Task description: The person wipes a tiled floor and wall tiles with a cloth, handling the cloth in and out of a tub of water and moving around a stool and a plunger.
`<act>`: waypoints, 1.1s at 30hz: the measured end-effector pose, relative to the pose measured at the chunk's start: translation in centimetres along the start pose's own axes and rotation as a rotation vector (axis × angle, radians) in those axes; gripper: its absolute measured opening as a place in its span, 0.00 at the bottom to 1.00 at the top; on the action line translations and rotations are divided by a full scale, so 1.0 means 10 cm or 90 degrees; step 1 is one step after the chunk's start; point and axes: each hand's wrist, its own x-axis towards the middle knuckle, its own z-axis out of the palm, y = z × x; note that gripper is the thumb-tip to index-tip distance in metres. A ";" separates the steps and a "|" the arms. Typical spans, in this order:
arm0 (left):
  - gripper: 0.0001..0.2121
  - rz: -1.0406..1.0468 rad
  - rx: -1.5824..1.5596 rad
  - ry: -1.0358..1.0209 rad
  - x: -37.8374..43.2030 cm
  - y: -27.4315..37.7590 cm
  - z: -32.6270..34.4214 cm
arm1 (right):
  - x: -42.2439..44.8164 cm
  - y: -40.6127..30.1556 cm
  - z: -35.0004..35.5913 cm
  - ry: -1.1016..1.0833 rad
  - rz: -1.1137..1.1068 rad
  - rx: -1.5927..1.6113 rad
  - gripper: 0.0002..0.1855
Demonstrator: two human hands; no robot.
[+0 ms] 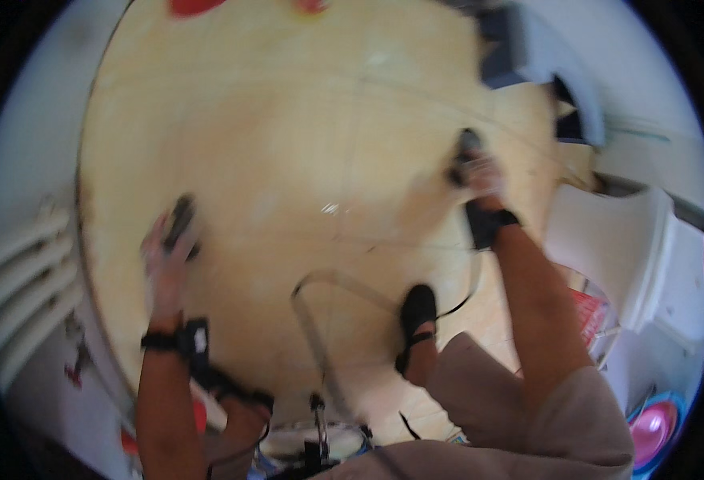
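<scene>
My left hand (166, 264), in a thin clear glove, is closed around a small dark object (181, 219) at the left, above the tiled floor (280, 168). At the upper right, my right hand (485, 177), gloved the same way, grips another dark object (467, 144). Both objects are blurred, and their exact kind cannot be told. The hands are far apart. Each wrist carries a black strap with a small device (196, 341). My black shoes (418, 309) stand on the floor nearer to me.
A white radiator (28, 282) lines the left wall. White plastic furniture (607, 240) stands at the right, below a grey piece (550, 54). Nested pink and blue basins (652, 432) sit at the lower right. Red items (195, 6) lie at the far edge. A dark strap (316, 336) crosses the floor.
</scene>
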 end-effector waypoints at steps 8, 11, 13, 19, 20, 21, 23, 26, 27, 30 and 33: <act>0.26 0.109 0.356 -0.066 0.02 -0.52 -0.25 | -0.87 -1.61 0.73 -0.178 -0.518 0.067 0.18; 0.28 0.186 0.462 -0.106 0.11 -0.61 -0.25 | -1.76 -2.02 1.27 -0.366 -0.424 0.272 0.14; 0.29 0.093 0.493 -0.127 0.19 -0.49 -0.14 | -2.30 -2.12 1.58 -0.386 -0.364 0.360 0.16; 0.31 0.047 0.464 -0.113 0.18 -0.56 -0.12 | -2.37 -1.89 1.54 -0.636 -0.033 0.229 0.13; 0.31 0.059 0.467 -0.110 0.17 -0.50 -0.11 | -2.16 -1.62 1.46 -0.540 -0.139 0.108 0.11; 0.32 0.033 0.499 -0.120 0.16 -0.49 -0.16 | -1.94 -1.44 1.23 -0.471 -0.149 0.112 0.10; 0.34 -0.006 0.558 -0.145 0.18 -0.41 -0.17 | -1.51 -1.01 0.79 -0.257 -0.142 0.066 0.15; 0.34 -0.009 0.479 -0.142 0.29 -0.40 0.01 | -0.96 0.05 0.20 -0.007 -0.088 -0.091 0.19; 0.34 -0.023 0.459 -0.119 0.32 -0.45 0.02 | -0.84 0.05 0.07 -0.003 0.006 -0.088 0.20; 0.33 -0.106 0.364 -0.089 0.37 -0.68 0.02 | -0.64 -0.38 0.10 0.002 0.052 -0.027 0.21; 0.30 -0.126 0.344 -0.114 0.38 -0.70 -0.08 | -0.87 -1.11 0.50 -0.030 -0.247 0.111 0.22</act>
